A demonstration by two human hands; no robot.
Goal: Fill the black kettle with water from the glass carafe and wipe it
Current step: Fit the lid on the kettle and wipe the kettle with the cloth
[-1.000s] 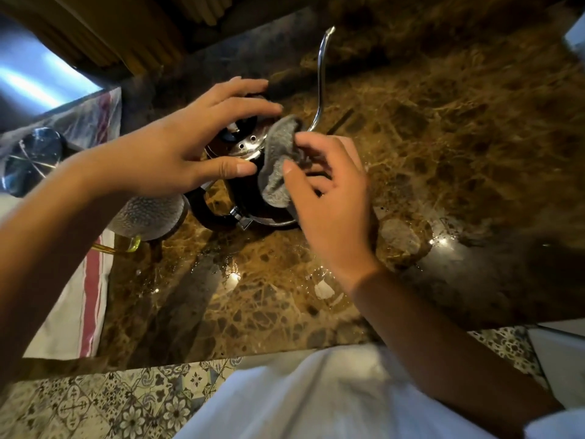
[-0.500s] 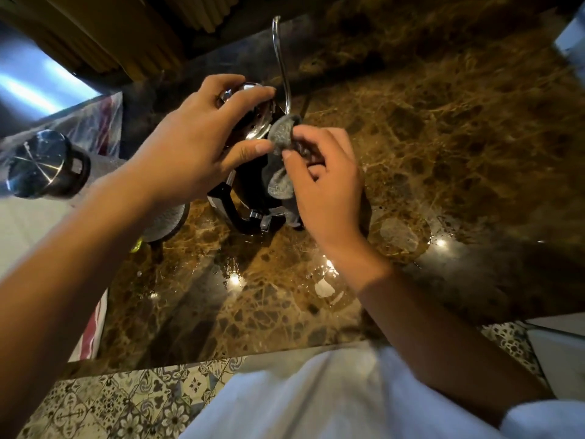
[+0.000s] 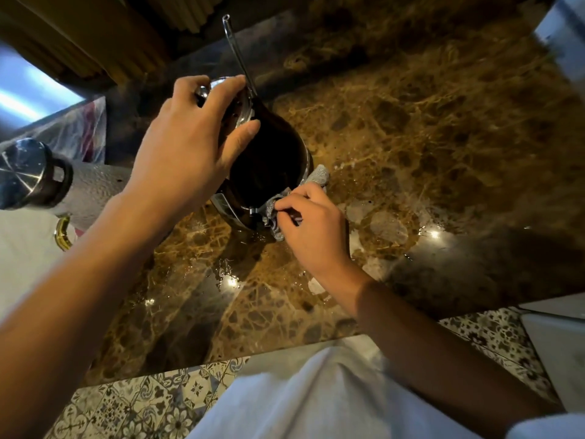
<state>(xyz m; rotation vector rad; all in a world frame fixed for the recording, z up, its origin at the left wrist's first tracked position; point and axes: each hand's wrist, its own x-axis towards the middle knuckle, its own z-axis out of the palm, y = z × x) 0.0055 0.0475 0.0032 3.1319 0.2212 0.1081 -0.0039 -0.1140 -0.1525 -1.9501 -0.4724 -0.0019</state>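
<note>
The black kettle point(image 3: 269, 160) stands on the brown marble counter point(image 3: 411, 137), its thin metal spout point(image 3: 237, 55) pointing away from me. My left hand point(image 3: 190, 144) grips the kettle's shiny lid from above, fingers curled round its rim. My right hand point(image 3: 313, 226) pinches a grey cloth point(image 3: 316, 177) and presses it against the kettle's lower right side near the base. The glass carafe point(image 3: 85, 191), with its steel lid, lies at the left on its side, partly hidden behind my left forearm.
A white towel with red stripes point(image 3: 28, 248) lies under the carafe at the left. Wet patches glisten on the counter point(image 3: 389, 229) right of the kettle. The counter's front edge point(image 3: 285, 346) runs just before my white shirt; patterned floor tiles show below.
My right hand has slid the cloth down from the kettle's top to its base. The kettle has turned, its spout now swung leftward. My left hand stays on the lid.
</note>
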